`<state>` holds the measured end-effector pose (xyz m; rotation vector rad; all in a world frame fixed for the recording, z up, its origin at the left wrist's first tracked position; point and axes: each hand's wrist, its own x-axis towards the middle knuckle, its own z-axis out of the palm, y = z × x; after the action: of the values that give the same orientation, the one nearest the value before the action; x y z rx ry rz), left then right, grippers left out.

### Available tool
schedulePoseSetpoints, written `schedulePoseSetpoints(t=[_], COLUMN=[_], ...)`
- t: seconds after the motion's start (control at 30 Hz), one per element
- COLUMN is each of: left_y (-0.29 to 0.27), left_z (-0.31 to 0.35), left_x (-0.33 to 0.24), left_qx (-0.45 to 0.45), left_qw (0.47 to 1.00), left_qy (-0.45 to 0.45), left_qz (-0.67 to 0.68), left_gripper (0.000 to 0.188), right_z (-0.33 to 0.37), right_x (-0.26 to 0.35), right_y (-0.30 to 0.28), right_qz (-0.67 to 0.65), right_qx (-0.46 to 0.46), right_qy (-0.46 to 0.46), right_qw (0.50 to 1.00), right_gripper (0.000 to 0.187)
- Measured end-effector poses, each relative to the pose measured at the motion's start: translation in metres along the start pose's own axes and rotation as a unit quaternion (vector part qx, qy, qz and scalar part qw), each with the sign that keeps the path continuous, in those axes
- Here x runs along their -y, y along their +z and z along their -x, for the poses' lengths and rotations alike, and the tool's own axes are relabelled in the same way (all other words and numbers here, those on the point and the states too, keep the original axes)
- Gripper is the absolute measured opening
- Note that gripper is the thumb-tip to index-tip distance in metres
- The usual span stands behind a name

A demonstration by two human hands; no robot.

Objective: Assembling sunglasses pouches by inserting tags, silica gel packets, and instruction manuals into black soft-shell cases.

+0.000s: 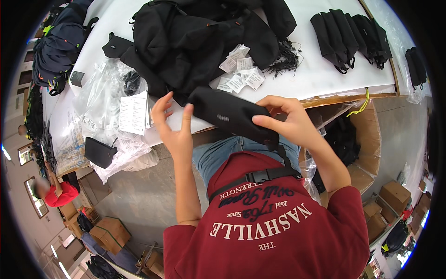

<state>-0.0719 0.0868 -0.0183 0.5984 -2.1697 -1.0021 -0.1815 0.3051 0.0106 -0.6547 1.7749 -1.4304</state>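
A long black waist bag [227,115] with a small pale print on its front is held up at the table's near edge, in front of my waist. My right hand [288,118] grips its right end, thumb on the front face. Off its left end is my left hand [174,123], thumb and fingers spread, nothing between them; whether the thumb tip touches the bag I cannot tell. A black strap with a buckle [258,176] crosses my shirt and runs up to the bag's right end.
On the white table [320,83] lie a heap of black bags [176,46], white tags [241,74], clear plastic bags [100,93], printed sheets [133,114] and a small black pouch [100,152]. Flat black bags [334,37] lie far right. A carton [367,139] stands below. Another person [62,193] is at left.
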Motion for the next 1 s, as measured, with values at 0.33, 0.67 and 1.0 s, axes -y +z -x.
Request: schedulePoseSetpoints(t=[0.33, 0.67, 1.0], left_y=[0.03, 0.029, 0.022], left_z=[0.048, 0.045, 0.047], left_x=[-0.056, -0.032, -0.042], left_qx=[0.168, 0.099, 0.195], left_qw=[0.973, 0.956, 0.896], left_qy=[-0.043, 0.134, 0.021], left_qz=[0.155, 0.243, 0.399], left_gripper=[0.035, 0.046, 0.039], right_z=[0.001, -0.006, -0.002], right_x=[0.006, -0.007, -0.01], right_y=[0.031, 0.022, 0.006], right_qz=[-0.087, -0.221, -0.282], right_qx=[-0.177, -0.026, 0.15], right_qy=[-0.069, -0.063, -0.092], right_qw=[0.978, 0.973, 0.943], right_gripper=[0.016, 0.018, 0.017])
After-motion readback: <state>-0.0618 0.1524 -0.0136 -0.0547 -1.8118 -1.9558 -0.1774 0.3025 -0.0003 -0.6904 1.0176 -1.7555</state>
